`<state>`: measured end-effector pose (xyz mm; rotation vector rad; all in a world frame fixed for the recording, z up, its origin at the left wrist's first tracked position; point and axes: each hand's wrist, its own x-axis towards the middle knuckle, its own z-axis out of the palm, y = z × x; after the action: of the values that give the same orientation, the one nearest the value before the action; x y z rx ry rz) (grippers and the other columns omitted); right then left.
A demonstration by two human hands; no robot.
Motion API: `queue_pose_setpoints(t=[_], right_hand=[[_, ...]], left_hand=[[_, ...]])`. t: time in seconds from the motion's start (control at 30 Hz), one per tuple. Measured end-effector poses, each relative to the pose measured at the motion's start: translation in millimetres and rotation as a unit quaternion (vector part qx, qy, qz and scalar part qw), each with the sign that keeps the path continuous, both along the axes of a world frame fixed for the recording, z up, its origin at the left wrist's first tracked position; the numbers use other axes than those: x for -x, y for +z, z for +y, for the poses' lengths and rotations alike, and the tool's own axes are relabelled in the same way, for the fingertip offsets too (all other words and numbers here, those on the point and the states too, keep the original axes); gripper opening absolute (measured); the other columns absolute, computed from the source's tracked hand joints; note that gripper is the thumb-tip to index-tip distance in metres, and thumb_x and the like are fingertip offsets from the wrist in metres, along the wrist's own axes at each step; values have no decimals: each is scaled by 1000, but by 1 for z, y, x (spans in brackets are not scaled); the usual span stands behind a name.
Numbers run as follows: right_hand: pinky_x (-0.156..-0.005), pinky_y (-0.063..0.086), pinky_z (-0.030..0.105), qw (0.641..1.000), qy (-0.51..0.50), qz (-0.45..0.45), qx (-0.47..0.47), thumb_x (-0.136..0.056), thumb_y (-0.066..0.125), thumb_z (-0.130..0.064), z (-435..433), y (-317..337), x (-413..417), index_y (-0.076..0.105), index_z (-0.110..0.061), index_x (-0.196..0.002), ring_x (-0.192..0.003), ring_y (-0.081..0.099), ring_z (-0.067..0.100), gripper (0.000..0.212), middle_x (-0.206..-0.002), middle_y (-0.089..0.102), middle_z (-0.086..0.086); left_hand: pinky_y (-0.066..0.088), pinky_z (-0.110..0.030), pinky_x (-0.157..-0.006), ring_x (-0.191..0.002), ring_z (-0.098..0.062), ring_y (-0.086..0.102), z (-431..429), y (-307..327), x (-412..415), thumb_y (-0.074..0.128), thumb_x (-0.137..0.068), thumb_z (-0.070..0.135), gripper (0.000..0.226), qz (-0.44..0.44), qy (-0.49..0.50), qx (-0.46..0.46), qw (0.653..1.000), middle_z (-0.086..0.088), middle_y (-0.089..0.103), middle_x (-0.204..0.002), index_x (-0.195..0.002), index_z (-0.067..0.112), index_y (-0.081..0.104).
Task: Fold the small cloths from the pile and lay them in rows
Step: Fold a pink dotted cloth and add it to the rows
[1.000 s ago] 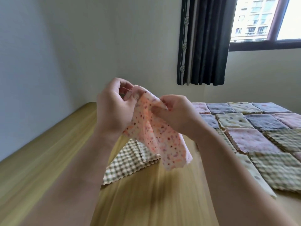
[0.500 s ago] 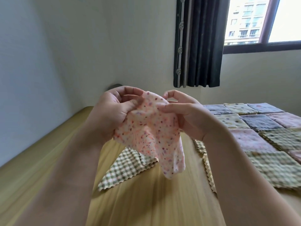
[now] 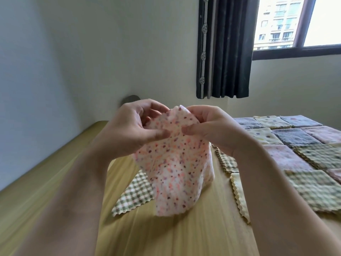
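Item: speckled pink cloth, hanging above the wooden surface; left hand and right hand each in a pinching grip on its top edge, likely aligning corners for a fold; checked cloth beneath; folded rows rightward.

A speckled pink cloth hangs crumpled over a green-checked cloth beside rows of folded cloths.

Readable text, labels, brands, numbers, signs: none. You have nothing legible on the speckled cloth, folded cloths or curtain.
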<state>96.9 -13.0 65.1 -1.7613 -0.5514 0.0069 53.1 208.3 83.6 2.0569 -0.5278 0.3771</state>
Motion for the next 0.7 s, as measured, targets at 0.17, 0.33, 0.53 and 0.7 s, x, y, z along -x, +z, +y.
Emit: queue_pose_setpoints(t=[0.17,0.33,0.53,0.7], right_hand=[[-91,59,51,999,5,16,34,-89,62,7,-3,7,3,74,-33,-113,-102,73,29,48,-112,74,11],[-93,56,53,992,-65,-35,102,-91,68,-13,-3,8,2,72,-18,-97,-93,73,26,9,-100,74,12],[-62,47,28,977,-148,-51,145,-84,79,-39,-11,8,-2,65,-10,-89,-67,58,11,32,-88,70,2],[-52,40,23,967,-225,-64,104,-82,83,-36,-17,9,-6,54,-6,-81,-60,47,12,41,-74,56,3]], left_hand=[[62,-41,-86,-92,-14,74,1,-5,-6,85,-79,8,37,-1,50,-41,998,5,77,-95,-109,27,75],[52,-34,-68,-61,-13,56,4,-11,-15,82,-82,39,29,-5,127,-18,992,5,62,-64,-79,12,74],[56,-23,-64,-73,-11,67,5,-10,-15,78,-78,40,32,25,114,173,978,-3,75,-81,-87,10,76],[55,-24,-78,-90,-11,71,6,-7,-24,72,-91,15,16,53,119,288,949,-1,76,-94,-104,8,73]])
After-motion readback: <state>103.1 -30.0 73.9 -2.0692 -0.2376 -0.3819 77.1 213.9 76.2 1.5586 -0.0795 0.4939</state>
